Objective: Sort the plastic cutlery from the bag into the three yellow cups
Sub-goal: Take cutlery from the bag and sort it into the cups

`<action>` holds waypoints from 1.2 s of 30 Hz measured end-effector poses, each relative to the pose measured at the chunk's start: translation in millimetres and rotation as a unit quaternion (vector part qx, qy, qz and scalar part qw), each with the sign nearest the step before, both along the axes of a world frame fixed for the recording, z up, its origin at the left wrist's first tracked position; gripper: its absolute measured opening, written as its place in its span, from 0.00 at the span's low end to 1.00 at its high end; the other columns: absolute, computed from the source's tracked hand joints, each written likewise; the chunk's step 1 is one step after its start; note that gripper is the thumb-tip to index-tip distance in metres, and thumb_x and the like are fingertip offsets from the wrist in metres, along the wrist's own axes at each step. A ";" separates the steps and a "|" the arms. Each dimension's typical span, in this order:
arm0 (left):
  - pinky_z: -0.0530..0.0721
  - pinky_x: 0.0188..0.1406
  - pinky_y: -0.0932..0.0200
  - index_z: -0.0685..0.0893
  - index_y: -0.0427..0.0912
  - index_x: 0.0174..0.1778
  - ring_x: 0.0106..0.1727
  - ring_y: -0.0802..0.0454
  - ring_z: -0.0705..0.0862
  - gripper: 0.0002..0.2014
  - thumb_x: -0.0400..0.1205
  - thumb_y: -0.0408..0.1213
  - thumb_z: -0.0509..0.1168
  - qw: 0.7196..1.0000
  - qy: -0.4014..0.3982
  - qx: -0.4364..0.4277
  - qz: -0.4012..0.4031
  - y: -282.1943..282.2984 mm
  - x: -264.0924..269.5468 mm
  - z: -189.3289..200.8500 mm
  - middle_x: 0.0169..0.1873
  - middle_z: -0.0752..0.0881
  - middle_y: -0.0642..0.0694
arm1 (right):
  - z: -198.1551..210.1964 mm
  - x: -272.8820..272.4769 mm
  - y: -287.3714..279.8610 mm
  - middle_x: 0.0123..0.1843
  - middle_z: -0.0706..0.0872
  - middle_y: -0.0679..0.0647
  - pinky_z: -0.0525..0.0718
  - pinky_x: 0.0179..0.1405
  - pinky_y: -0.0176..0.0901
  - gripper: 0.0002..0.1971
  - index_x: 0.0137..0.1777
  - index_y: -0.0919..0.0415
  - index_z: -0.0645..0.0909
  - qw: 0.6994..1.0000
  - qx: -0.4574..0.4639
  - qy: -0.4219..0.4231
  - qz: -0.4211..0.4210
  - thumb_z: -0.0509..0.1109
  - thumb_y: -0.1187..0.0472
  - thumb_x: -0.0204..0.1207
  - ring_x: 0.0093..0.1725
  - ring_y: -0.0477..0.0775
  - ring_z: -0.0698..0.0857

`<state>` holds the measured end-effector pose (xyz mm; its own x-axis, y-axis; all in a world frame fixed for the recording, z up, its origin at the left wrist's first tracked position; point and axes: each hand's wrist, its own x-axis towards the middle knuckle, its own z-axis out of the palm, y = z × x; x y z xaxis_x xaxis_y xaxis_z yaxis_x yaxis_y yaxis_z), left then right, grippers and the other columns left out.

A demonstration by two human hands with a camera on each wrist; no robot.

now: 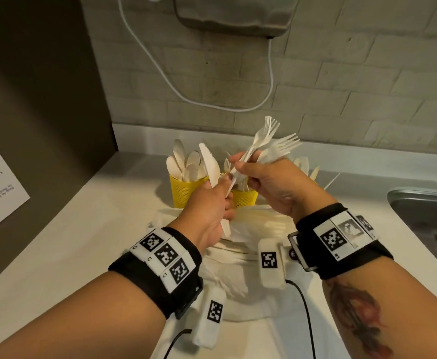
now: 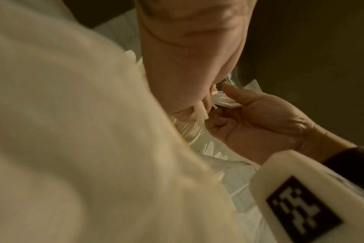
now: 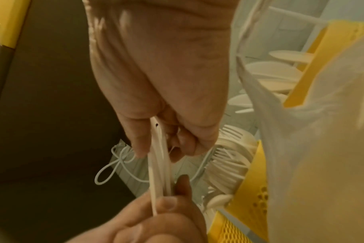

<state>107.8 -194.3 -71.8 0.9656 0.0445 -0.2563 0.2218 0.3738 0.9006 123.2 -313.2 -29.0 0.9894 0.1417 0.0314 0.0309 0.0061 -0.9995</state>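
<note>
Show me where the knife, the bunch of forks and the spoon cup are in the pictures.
knife (image 1: 208,161): head view, on the middle of its blade.
forks (image 1: 265,134): head view, on the neck just below the tines.
spoon cup (image 1: 186,191): head view, on its perforated yellow wall.

Small labels are showing beside the square black-and-white coded markers on the left wristband (image 1: 160,255): "L2" and "L7" are readable, and a third (perhaps "L3") is too small to be sure of. A white sheet of paper (image 1: 0,174) is hanging on the dark panel at the left, carrying lines of printed text; only fragments such as "while it's" are coming through, the rest being blurred. The markers on the right wristband (image 1: 341,235) are bearing patterns only.
</note>
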 end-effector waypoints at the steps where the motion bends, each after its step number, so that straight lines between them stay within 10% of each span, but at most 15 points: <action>1: 0.63 0.13 0.67 0.79 0.44 0.45 0.19 0.60 0.65 0.10 0.87 0.46 0.62 1.000 -0.004 0.001 0.006 0.6 1.0 -0.8 0.28 0.72 0.49 | 1.6 2.4 1.7 0.43 0.84 0.54 0.72 0.28 0.31 0.08 0.56 0.67 0.84 1.000 -0.010 0.001 -0.009 0.70 0.71 0.79 0.31 0.42 0.80; 10: 0.62 0.13 0.68 0.79 0.40 0.41 0.19 0.60 0.63 0.12 0.87 0.44 0.62 0.999 0.006 -0.004 0.049 13.2 7.2 -16.5 0.27 0.72 0.50 | 35.3 45.9 -8.9 0.38 0.87 0.56 0.89 0.42 0.54 0.08 0.43 0.60 0.82 0.932 -0.286 -0.106 -0.196 0.68 0.56 0.80 0.42 0.60 0.91; 23: 0.63 0.14 0.68 0.80 0.43 0.45 0.18 0.61 0.65 0.05 0.86 0.33 0.63 0.999 -0.024 0.033 0.032 19.7 11.1 -7.6 0.28 0.75 0.49 | 27.0 57.8 4.8 0.37 0.81 0.53 0.71 0.28 0.39 0.10 0.43 0.59 0.83 0.802 -0.589 -0.059 -0.073 0.76 0.52 0.73 0.41 0.56 0.81; 30: 0.65 0.15 0.69 0.79 0.40 0.48 0.21 0.60 0.67 0.05 0.86 0.29 0.59 0.998 -0.046 0.045 0.015 22.0 13.7 -4.2 0.31 0.76 0.45 | 23.2 56.6 1.4 0.52 0.88 0.56 0.75 0.46 0.46 0.19 0.49 0.57 0.86 0.748 -0.661 -0.043 -0.041 0.70 0.41 0.74 0.53 0.59 0.83; 36: 0.71 0.22 0.68 0.82 0.38 0.53 0.28 0.58 0.73 0.10 0.85 0.23 0.57 0.995 -0.067 0.071 -0.034 17.7 4.9 2.4 0.35 0.83 0.45 | 36.7 19.9 -4.7 0.75 0.76 0.60 0.78 0.70 0.55 0.34 0.78 0.57 0.73 0.844 -0.514 -0.085 -0.125 0.70 0.41 0.76 0.72 0.63 0.77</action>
<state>112.8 -176.6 -69.4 0.9927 0.0045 -0.1207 0.1165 0.2280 0.9667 143.1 -317.9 7.7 0.9860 -0.0327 0.1635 0.0458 -0.8898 -0.4541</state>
